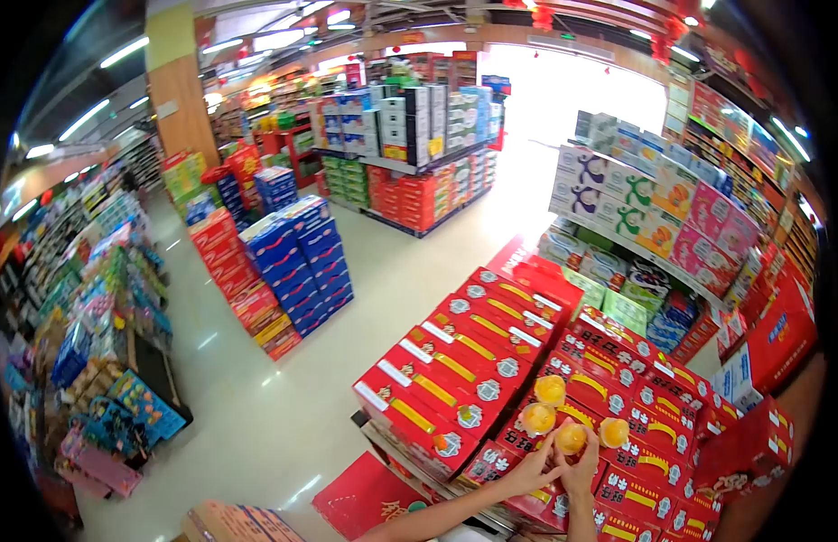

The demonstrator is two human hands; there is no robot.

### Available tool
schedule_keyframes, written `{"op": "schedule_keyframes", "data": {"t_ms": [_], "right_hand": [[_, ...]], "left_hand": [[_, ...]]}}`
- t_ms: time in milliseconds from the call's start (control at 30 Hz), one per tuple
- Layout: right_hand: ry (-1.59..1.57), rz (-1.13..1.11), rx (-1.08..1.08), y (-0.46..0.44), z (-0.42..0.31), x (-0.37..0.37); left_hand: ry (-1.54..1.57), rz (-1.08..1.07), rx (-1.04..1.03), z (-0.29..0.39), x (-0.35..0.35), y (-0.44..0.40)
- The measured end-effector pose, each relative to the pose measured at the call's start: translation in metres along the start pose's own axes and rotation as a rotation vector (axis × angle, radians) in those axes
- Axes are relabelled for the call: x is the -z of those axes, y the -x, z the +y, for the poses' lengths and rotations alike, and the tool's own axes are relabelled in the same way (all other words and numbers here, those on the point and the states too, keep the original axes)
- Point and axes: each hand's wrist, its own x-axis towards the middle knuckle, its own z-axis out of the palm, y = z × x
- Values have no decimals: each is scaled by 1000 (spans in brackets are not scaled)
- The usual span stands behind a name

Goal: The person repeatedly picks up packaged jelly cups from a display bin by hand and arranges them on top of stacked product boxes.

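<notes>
My left hand [538, 467] and my right hand [580, 468] meet at a small clear cup with yellow contents [571, 440], their fingers closed about its sides. Three similar yellow cups stand close by on the red cartons: one at the back [550, 390], one to the left [538, 418] and one to the right [613, 432]. Under them is a stack of red printed cartons [636, 456] with yellow carry handles. My fingers partly hide the lower side of the held cup.
Red gift cartons [455, 361] lie in rows to the left. Blue boxes [302, 262] are stacked across the aisle floor [229, 406]. A shelf of white and pink cartons [649, 208] stands at the back right. A loose red box [744, 447] sits at the right.
</notes>
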Motion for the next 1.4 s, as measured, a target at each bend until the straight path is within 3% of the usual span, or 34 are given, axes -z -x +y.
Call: {"op": "schedule_keyframes", "data": {"t_ms": [233,333,433,500,600,733,867,967,1000,1100,1167,1233,1333,1400], "right_hand": [[-211,-19,-153,1,3,-5],[-143,-17,-66,0,17,-5],[-102,-5,-63,0,13,-4],[-221,-30,-143,-1,4,-4],[-48,-9,-44,-1,21,-6],[-152,0,-8,0,16,-5],[-117,32,60,2,15,-6],[102,-20,152,7,10,-1],[17,-93,55,13,7,-1],[15,-112,106,44,-41,19],[-201,-195,23,82,-53,33],[-45,-260,50,117,-70,49],[-59,-309,87,144,-66,50],[-4,-269,188,149,-58,45]], "left_hand": [[-40,65,-22,-6,-4,13],[-94,36,82,7,-2,31],[-342,133,-86,3,-5,58],[-363,172,-58,14,-6,76],[-413,253,-69,22,-8,109],[-308,294,135,35,-11,144],[-288,446,167,35,-24,200],[-233,573,137,15,-36,243],[-259,611,131,17,-39,255],[-245,754,97,1,-49,289],[-300,808,132,9,-51,311],[-347,887,151,11,-59,329],[-462,1003,148,10,-72,355],[-281,1029,270,17,-86,371]]}}
